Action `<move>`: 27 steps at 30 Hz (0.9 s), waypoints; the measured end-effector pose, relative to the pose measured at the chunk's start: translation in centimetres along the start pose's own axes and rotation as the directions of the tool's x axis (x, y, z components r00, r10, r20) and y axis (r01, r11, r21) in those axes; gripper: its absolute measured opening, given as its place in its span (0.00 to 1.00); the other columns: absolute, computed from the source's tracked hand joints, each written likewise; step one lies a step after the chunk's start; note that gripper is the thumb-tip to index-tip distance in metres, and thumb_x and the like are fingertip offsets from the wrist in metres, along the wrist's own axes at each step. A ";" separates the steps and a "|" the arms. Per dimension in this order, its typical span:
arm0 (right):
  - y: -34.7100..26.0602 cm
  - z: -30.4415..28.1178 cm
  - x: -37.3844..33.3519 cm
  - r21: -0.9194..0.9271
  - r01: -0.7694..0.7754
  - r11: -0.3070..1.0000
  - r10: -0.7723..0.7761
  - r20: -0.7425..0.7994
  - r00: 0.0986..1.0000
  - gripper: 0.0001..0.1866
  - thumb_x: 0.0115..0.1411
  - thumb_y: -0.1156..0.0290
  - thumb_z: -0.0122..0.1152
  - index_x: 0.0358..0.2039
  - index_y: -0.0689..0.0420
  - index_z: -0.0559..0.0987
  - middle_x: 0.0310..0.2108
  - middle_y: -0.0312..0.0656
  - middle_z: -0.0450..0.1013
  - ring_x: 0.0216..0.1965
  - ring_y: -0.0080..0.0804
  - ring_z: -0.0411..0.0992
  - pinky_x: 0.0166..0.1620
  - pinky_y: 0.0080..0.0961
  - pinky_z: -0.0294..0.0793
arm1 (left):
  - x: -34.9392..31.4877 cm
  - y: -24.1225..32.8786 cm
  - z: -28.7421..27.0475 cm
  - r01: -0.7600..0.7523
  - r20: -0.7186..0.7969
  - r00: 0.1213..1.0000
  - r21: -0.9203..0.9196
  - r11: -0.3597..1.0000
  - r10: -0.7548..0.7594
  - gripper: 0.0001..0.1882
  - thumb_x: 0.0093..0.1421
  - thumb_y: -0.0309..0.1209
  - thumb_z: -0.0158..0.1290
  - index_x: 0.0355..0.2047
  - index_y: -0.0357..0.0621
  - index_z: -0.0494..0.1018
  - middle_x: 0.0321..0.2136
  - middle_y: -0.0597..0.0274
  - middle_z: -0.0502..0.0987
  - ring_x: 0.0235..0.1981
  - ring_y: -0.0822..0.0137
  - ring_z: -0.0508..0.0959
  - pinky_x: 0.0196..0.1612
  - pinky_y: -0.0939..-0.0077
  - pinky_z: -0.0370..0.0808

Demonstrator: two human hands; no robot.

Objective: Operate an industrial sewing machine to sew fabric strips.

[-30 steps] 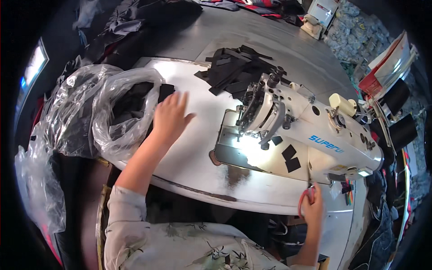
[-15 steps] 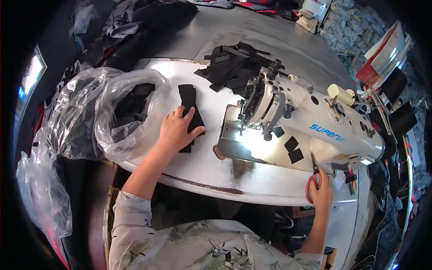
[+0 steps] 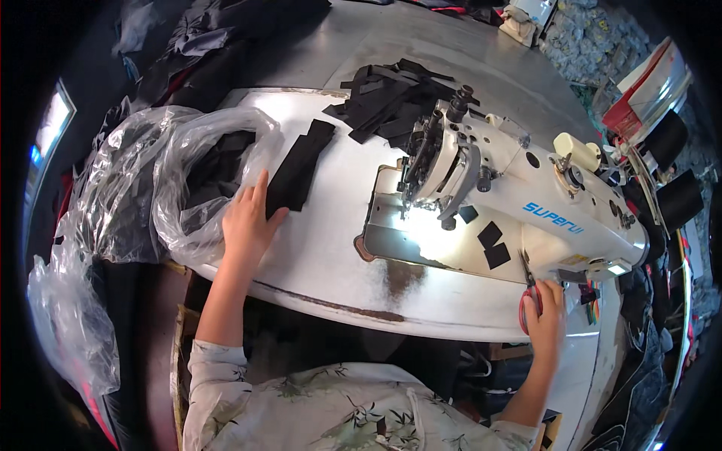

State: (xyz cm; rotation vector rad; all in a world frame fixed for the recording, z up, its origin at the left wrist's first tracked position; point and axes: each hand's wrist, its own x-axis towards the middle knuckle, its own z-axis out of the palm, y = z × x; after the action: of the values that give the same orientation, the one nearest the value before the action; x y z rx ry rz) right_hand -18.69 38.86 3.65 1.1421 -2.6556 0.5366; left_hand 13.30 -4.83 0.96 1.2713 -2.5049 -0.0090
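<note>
My left hand [image 3: 250,222] rests at the lower end of a small stack of black fabric strips [image 3: 302,167] on the white table, beside the clear plastic bag [image 3: 259,135]. Its fingers are stretched out and the thumb stands apart, with nothing gripped. At the table's right front, my right hand [image 3: 549,319] is closed around red-handled scissors [image 3: 529,302], whose blades point away from me. Just beyond the scissors, small black fabric pieces [image 3: 495,255] lie on the bed of a white sewing machine [image 3: 511,177]. Its lamp lights the plate under the needle.
A heap of black strips [image 3: 387,98] lies behind the machine head. Dark fabric fills the plastic bag at the left. Past the white tabletop [image 3: 338,278] a grey table surface [image 3: 421,37] extends back. Black cloth [image 3: 635,361] hangs at the right.
My left hand has moved left, and the black strip stack has shifted left and away, now tilted to the right. My right hand still holds the scissors, slightly farther right.
</note>
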 end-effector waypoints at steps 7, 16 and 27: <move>-2.2 -0.3 0.3 0.020 0.088 0.996 -0.089 0.026 0.996 0.19 0.59 0.72 0.65 0.52 0.60 0.78 0.54 0.47 0.73 0.55 0.50 0.72 0.57 0.40 0.71 | -2.0 -0.5 -1.3 0.056 -0.136 0.988 -0.112 0.992 -0.071 0.34 0.57 0.39 0.64 0.63 0.47 0.68 0.40 0.55 0.78 0.42 0.51 0.79 0.41 0.58 0.77; -3.2 -0.3 -0.2 0.009 0.133 0.991 -0.133 0.056 0.990 0.19 0.59 0.72 0.66 0.51 0.60 0.79 0.54 0.47 0.73 0.53 0.50 0.73 0.55 0.41 0.73 | -1.0 -1.2 0.1 -0.246 -0.326 0.933 -0.278 0.928 0.150 0.24 0.65 0.28 0.57 0.62 0.47 0.70 0.36 0.58 0.77 0.37 0.60 0.80 0.39 0.67 0.77; -4.0 5.2 4.5 0.150 0.052 0.987 -0.058 0.033 0.998 0.22 0.58 0.61 0.69 0.51 0.57 0.79 0.52 0.45 0.75 0.53 0.48 0.73 0.53 0.41 0.75 | 0.0 11.4 0.3 0.185 0.473 0.842 -0.707 0.683 0.261 0.15 0.70 0.27 0.51 0.55 0.40 0.78 0.29 0.70 0.76 0.28 0.80 0.73 0.30 0.80 0.74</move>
State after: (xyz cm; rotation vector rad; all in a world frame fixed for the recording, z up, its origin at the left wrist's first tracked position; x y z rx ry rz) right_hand -18.99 31.25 1.36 1.2740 -2.6438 0.7220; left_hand 4.25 2.02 2.44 0.9120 -2.4678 -1.4215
